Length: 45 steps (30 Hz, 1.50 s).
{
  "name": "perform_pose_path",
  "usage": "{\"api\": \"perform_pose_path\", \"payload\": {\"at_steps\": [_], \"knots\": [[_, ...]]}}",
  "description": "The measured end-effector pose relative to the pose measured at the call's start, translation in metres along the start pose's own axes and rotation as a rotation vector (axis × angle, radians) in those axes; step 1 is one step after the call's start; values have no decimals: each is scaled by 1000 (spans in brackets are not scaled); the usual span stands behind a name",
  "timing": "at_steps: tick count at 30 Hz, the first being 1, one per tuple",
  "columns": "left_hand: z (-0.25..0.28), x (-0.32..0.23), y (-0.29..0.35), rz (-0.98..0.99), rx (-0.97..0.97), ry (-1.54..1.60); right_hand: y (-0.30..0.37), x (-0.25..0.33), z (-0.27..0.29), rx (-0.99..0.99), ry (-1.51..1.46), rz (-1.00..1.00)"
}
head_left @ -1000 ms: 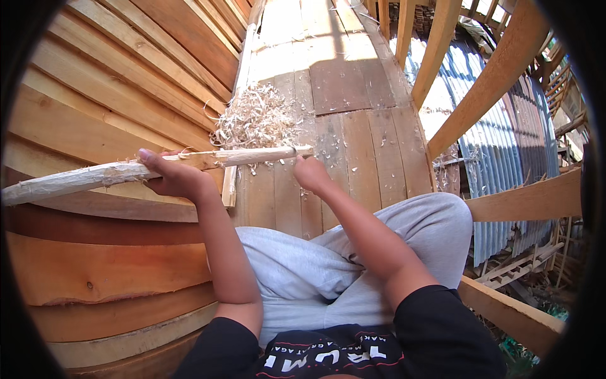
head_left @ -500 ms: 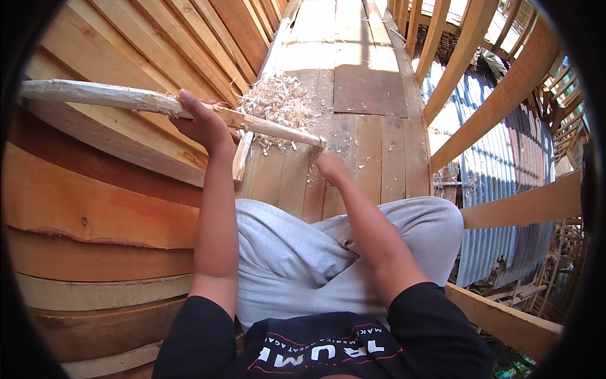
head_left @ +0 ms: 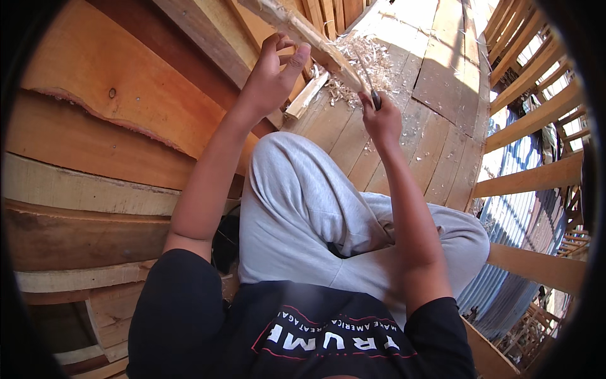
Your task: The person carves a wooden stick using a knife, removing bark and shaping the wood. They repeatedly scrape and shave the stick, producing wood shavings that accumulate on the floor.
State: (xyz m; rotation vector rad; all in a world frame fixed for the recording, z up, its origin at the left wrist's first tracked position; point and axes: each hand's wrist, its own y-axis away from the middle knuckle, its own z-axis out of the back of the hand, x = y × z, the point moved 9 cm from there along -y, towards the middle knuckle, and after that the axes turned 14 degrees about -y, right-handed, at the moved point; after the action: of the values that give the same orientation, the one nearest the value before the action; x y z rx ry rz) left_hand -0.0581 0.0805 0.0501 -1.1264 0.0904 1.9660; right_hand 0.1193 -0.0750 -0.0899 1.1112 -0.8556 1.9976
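Note:
A long, partly shaved wooden pole (head_left: 315, 39) slants from the upper edge down toward my right hand, its surface pale and rough. My left hand (head_left: 273, 79) is just below the pole with its fingers apart and curved, not wrapped round the wood. My right hand (head_left: 382, 120) is closed round the dark handle of a knife (head_left: 377, 99). The thin blade points up beside the pole's near end. That end meets the thumb side of my right hand; whether the hand also grips it is hard to see.
Curled wood shavings (head_left: 372, 60) are heaped on the plank floor (head_left: 341, 148), next to a short wood block (head_left: 307, 96). Stacked boards (head_left: 107, 139) line the left side. Wooden slats (head_left: 536, 177) stand at the right, with corrugated metal sheets (head_left: 505, 271) beyond them.
My view has turned to the left. My left hand has let go of the pole and opened. The pole now slants more steeply, and the knife in my right hand has come into sight.

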Motion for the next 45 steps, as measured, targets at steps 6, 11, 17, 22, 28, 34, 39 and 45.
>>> {"api": "perform_pose_path", "payload": {"at_steps": [6,11,17,22,28,34,39,45], "knots": [[37,15,127,209,434,-362,-4,-10,-2,33,13,-27],[83,55,233,319,891,-952,-8,-13,-8,23,-35,-1],[131,112,333,720,1279,-1099,-3,-6,-6,1,-37,-37],[116,144,418,637,1521,-895,1,-3,-6,-21,6,-48],[99,151,444,671,1504,-837,1,-6,-6,-26,-41,-54],[98,162,454,672,1509,-934,2,-8,-9,-8,-16,-44],[92,161,450,741,1441,-939,6,3,-10,-22,8,-33],[88,153,445,743,1348,-906,4,0,-11,-19,-2,-20]]}}
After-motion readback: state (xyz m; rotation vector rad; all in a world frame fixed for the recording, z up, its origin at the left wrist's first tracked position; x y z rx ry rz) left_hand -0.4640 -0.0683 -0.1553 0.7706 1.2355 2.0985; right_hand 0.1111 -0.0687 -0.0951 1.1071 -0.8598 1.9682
